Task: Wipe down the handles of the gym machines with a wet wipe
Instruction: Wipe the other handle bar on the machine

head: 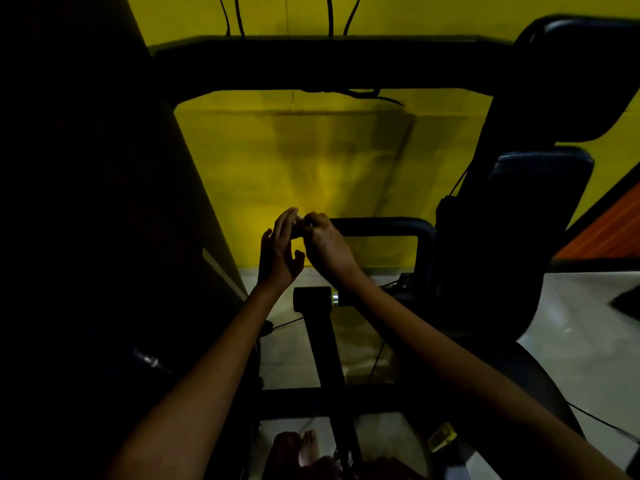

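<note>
Dim light. Handle point(377, 224) end is gripped by right hand point(323, 245), wipe likely beneath; left hand point(280, 252) held open alongside. Full wraparound strokes are advised

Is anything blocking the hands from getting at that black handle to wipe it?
Nothing visible does. The right hand is already at the free end of the black handle, and the left hand is open right beside it. The wipe itself is too small and dim to make out.

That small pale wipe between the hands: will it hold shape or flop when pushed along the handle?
The wipe is barely visible, bunched between the right hand and left hand, so probably soft and floppy. It likely drags rather than slides on the handle.
</note>
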### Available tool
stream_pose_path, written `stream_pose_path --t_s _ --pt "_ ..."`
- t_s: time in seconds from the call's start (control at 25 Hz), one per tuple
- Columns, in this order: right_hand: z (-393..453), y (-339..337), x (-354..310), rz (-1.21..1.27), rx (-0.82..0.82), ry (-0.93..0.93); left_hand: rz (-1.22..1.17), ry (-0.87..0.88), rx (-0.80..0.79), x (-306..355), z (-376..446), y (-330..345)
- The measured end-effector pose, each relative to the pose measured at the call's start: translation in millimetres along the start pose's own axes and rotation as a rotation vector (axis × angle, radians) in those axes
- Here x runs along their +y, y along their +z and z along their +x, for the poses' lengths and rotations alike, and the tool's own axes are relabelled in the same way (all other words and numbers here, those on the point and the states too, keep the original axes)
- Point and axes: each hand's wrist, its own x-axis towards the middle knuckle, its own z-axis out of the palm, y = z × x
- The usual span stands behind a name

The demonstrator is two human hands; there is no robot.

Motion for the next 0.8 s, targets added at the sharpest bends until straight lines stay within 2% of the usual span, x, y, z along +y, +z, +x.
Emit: stream_pose_path --t_s 0.08,0.16,0.24,0.36,0.48,0.56,0.68,0.8 --pt "-15 -14 25 0.008 0.052 0.085 0.074 -0.040 0.008 6 2 -2" --pt "-35 -35 56 0.017 0.184 0.229 0.144 -0.075 0.018 12 3 -3" --pt "-49 -52 79 -0.077 0.270 0.391 0.223 -0.105 0.010 19 7 -5" --pt "-37 -52 72 -0.137 0.204 0.453 0.352 -0.008 -0.057 34 17 0" --pt "-20 -33 41 -0.085 0.066 0.302 0.389 0.124 -0.167 45 21 12" --pt "-23 -38 47 -0.105 0.084 0.274 0.426 0.166 -0.118 41 21 16" --pt "-43 -73 82 -0.146 0.176 0.448 0.455 0.194 -0.057 35 20 15" --pt "-47 -88 92 -0.187 0.215 0.600 0.447 0.134 -0.087 43 18 18"
